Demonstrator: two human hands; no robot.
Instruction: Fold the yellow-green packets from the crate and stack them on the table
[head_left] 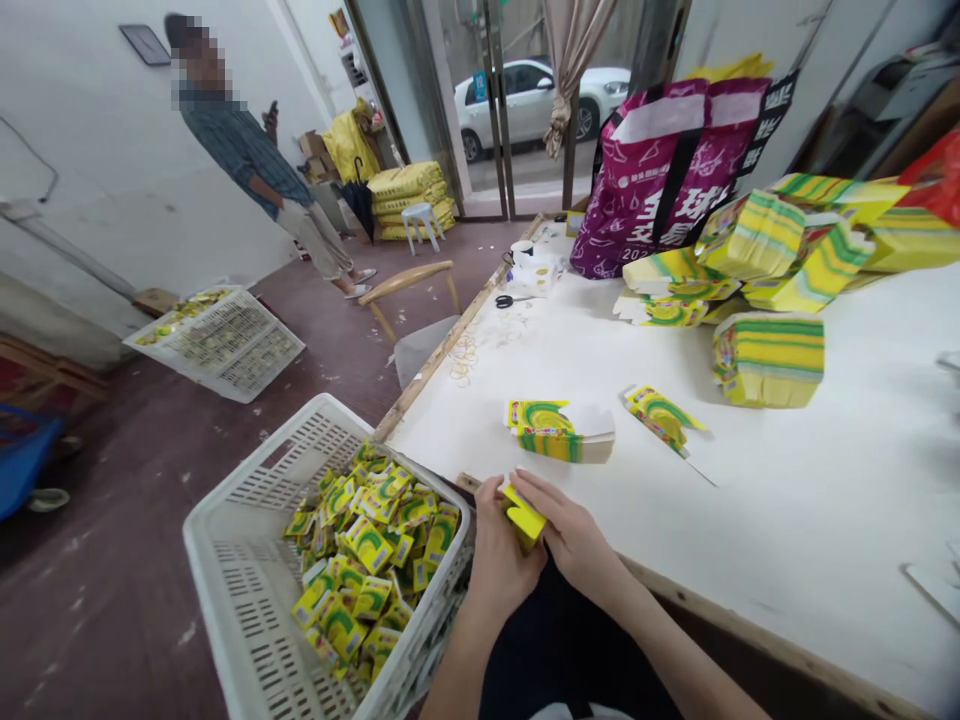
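Observation:
Between my two hands is a small yellow box point(525, 520), held over the table's near edge. My left hand point(501, 545) wraps its left side, and my right hand point(566, 525) grips it from the right with the fingers over its top. Parts of the box are hidden by my fingers. Just beyond, a stack of flat yellow-green cartons point(551, 432) lies on the white table point(750, 530). A loose flat carton point(664, 415) rests to its right. Left of my hands stands a white plastic crate point(247, 490) with many small yellow boxes point(367, 545) in it.
Bundles of flat cartons point(772, 360) and a purple bag point(660, 180) occupy the table's far right. Scissors point(514, 300), rubber bands point(463, 357) and a cup point(521, 252) lie near the far left edge. A chair point(420, 320), second crate point(225, 345) and standing person point(247, 150) are beyond.

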